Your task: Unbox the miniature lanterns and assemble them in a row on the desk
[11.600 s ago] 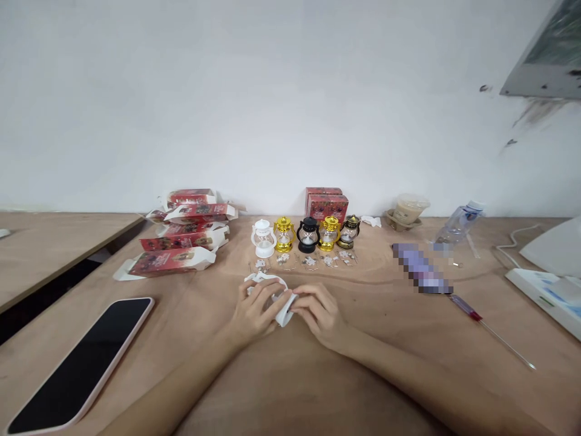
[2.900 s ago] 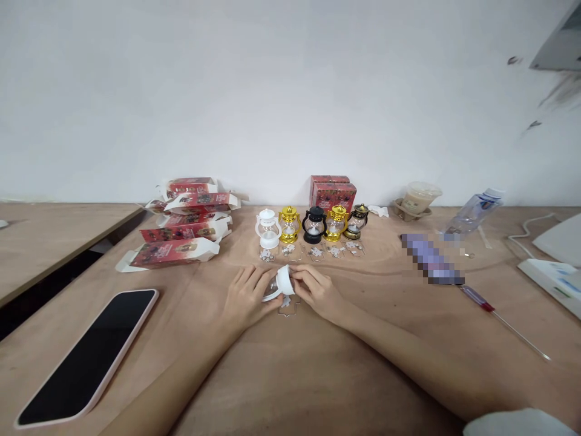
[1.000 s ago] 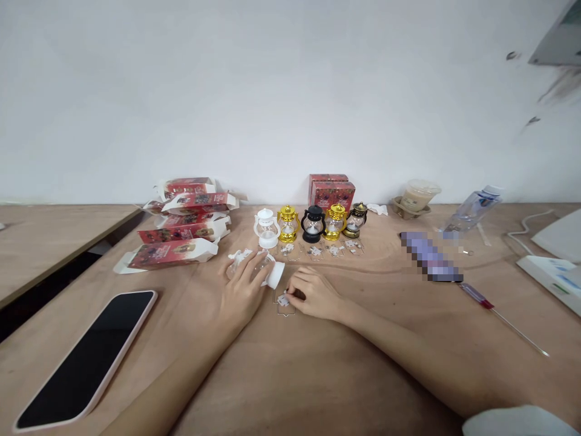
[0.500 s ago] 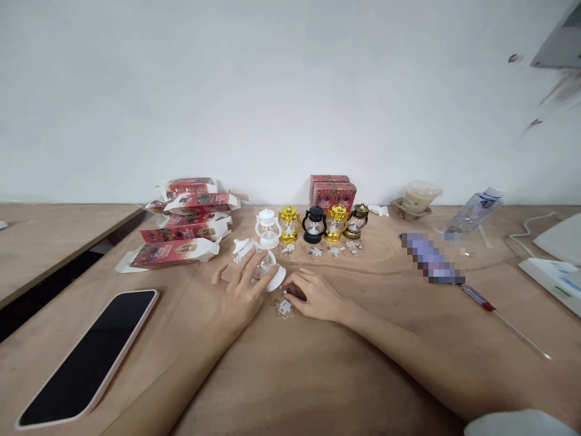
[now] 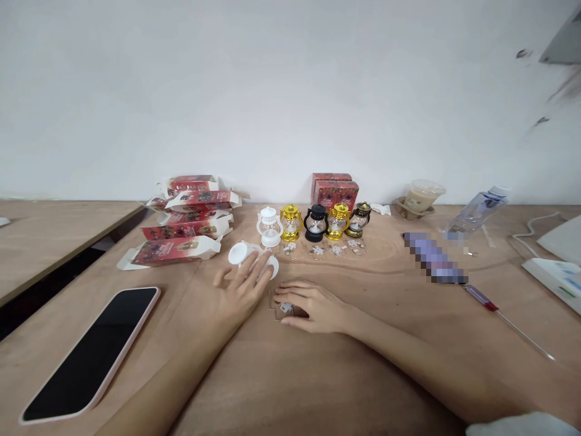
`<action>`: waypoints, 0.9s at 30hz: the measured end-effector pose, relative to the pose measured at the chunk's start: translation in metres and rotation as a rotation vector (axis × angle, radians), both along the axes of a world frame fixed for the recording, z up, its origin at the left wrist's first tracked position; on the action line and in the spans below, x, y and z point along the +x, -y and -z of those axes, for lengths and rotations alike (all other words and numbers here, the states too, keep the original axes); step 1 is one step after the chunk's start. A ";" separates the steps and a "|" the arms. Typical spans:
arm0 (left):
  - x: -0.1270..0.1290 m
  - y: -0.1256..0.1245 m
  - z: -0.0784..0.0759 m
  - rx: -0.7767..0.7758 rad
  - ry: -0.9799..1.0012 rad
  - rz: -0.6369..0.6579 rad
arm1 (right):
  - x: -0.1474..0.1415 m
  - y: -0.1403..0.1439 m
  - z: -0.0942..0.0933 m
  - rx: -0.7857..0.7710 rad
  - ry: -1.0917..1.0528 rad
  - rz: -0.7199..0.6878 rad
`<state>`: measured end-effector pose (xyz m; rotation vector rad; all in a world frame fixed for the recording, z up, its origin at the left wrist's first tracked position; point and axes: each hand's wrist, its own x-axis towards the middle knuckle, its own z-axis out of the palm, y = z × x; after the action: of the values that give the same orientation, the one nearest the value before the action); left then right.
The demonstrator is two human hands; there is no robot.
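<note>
A small white lantern (image 5: 250, 255) lies on its side on the wooden table (image 5: 290, 387), just in front of an upright white lantern (image 5: 269, 227). My left hand (image 5: 240, 290) lies over it with fingers spread and fingertips resting on it, thumb held apart. My right hand (image 5: 313, 304) sits just right of it, fingers curled onto a small clear packet (image 5: 282, 307) with a white piece inside, pressed to the table.
Gold (image 5: 291, 222), black (image 5: 316, 223), gold (image 5: 338, 221) and bronze (image 5: 360, 219) lanterns stand in a row with small packets (image 5: 320, 249) before them. Red boxes (image 5: 184, 227) are piled left, a phone (image 5: 91, 351) near left, a screwdriver (image 5: 499, 318) and bottle (image 5: 476, 209) right.
My left hand has laid the white lantern down on its side and slid it back and left. My right hand has dropped from the lantern's base to the small clear packet on the table.
</note>
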<state>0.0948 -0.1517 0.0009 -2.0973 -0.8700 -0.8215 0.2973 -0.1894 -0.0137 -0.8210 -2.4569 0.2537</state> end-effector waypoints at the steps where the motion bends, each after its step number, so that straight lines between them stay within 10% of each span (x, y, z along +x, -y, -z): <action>1: 0.001 0.001 0.000 0.002 -0.023 -0.003 | -0.001 0.002 0.001 0.000 0.015 0.008; 18: 0.010 0.004 0.010 -0.037 -0.112 -0.007 | -0.008 0.012 -0.001 0.118 -0.094 0.222; 27: 0.015 0.007 -0.015 -0.043 -0.179 0.021 | -0.009 0.015 -0.003 -0.163 -0.043 0.232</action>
<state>0.1097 -0.1584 0.0156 -2.1820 -0.7769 -0.6191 0.2887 -0.2045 -0.0111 -1.1472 -2.2972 0.3849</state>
